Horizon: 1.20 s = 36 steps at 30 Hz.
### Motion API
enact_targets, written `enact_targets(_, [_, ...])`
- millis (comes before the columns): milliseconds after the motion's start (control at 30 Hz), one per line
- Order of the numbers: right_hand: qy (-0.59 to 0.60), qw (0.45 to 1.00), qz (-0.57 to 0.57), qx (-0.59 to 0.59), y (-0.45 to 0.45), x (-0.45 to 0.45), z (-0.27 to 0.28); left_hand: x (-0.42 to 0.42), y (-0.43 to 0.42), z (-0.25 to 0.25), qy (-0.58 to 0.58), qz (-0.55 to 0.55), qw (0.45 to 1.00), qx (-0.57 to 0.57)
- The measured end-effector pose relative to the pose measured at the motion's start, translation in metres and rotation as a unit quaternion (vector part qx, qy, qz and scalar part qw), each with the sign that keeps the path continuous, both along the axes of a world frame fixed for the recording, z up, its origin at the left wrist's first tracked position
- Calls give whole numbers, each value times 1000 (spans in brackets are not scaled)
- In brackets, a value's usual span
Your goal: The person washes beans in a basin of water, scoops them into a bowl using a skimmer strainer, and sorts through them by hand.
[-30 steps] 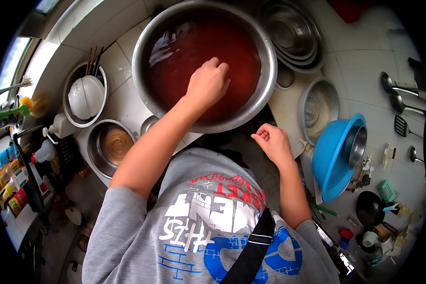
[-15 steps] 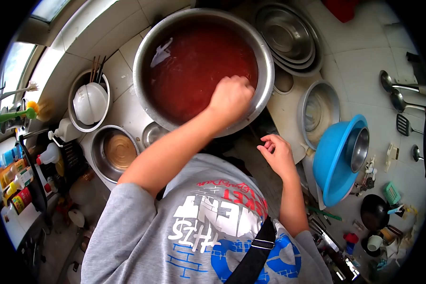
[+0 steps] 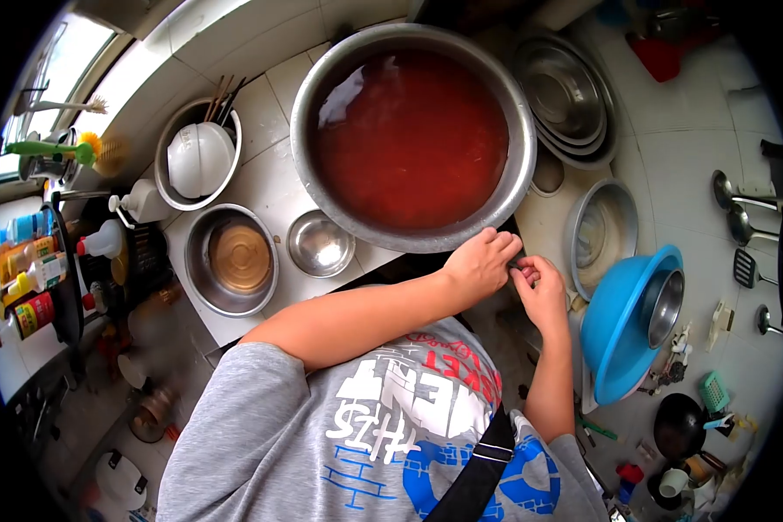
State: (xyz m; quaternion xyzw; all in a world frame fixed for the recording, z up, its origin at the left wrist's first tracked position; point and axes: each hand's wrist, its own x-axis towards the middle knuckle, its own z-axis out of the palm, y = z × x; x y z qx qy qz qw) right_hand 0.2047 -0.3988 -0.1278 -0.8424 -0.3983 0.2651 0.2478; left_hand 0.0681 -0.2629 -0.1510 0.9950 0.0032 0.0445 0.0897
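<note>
Left hand (image 3: 480, 265) and right hand (image 3: 541, 292) are held curled by the basin (image 3: 409, 241) (red liquid (image 3: 409, 143) inside) — whether anything is gripped cannot be told.

The liquid (image 3: 409, 139) is red, the pot (image 3: 391, 237) silver, the tub (image 3: 613, 335) blue. Red and white lettering (image 3: 409, 396) and blue brickwork (image 3: 355, 478) mark the grey shirt (image 3: 235, 435); the strap (image 3: 470, 483) is black.

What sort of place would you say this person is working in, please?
It looks like a kitchen, probably: metal ladles and a slotted turner are on the right, a dark wok sits below them, and white crockery rests in a container on the left.
</note>
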Motion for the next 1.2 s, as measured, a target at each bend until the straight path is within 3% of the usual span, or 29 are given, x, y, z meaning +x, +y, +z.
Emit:
enact_targets(100, [-9, 1000, 0, -2, 3, 0, 0, -5, -1, 0, 32, -12, 999, -17])
enact_targets(333, [-13, 996, 86, 12, 15, -14, 11, -40, 20, 18, -117, 82, 990, -4])
enact_targets(367, [-1, 995, 93, 25, 20, -18, 14, -45, 27, 23, -39, 73, 993, -79])
enact_targets(500, [-19, 997, 53, 47, 36, -20, 16, -75, 94, 21, -90, 242, 964, -71])
enact_targets(633, [121, 985, 24, 121, 81, -32, 11, -124, 143, 28, -152, 337, 922, -113])
enact_targets(733, [260, 958, 43, 112, 149, -50, 14, -157, 139, 29, -164, 356, 907, -154])
enact_targets(933, [299, 947, 71, 100, 291, -77, -32, -200, 95, 38, -155, 413, 844, -304])
enact_targets(1200, [418, 902, -97, 38, 388, -107, -96, -253, 80, 38, -151, 443, 814, -344])
